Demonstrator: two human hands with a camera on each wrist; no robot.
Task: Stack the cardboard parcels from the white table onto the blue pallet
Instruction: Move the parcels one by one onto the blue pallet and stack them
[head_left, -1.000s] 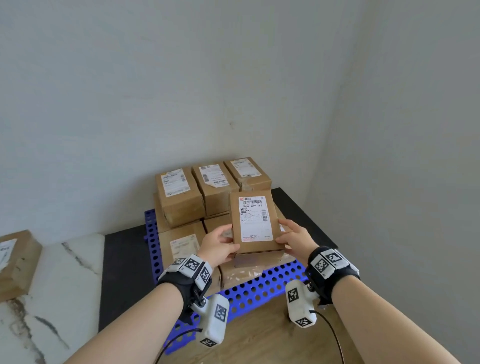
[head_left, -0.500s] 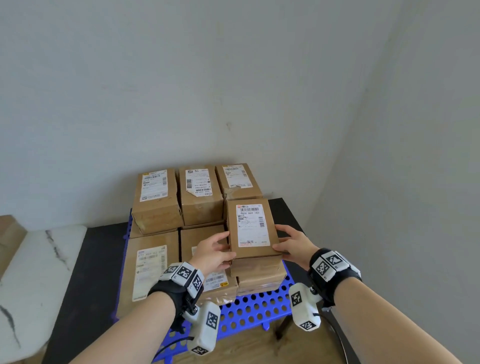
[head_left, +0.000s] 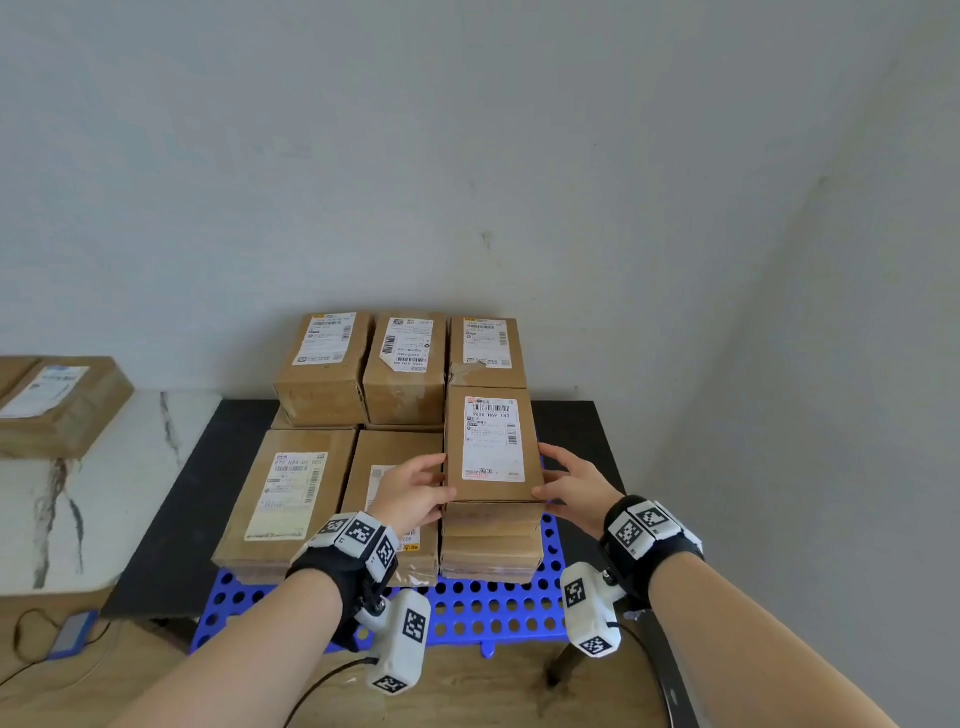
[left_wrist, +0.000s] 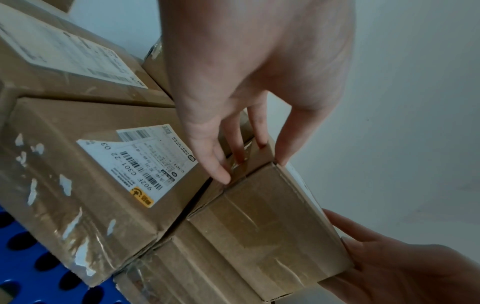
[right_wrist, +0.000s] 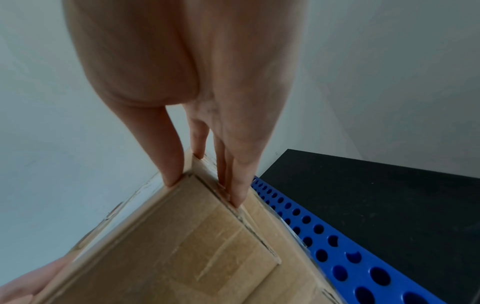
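Both hands, left (head_left: 415, 491) and right (head_left: 574, 488), pinch the labelled brown cardboard parcel (head_left: 491, 449) by its sides, seating it squarely atop the front-right stack on the perforated blue plastic pallet (head_left: 498, 605); side grip keeps fingers from under it.

Brown cardboard, glossy tape, blue plastic and marbled stone.

The held parcel (head_left: 492, 449) is matt brown corrugated cardboard with a smooth white paper label; its end face in the left wrist view carries shiny clear tape. The parcel left of it (left_wrist: 85, 174) shows torn white paper scraps under wrinkled glossy tape. Beneath them the pallet (head_left: 498, 605) is smooth, bright blue plastic pierced with round holes, lying on a matt black bench (head_left: 582, 431). Left of the pallet, the white table (head_left: 104, 499) looks like polished marble with grey veins. The floor (head_left: 467, 691) below the pallet is wood-grained.
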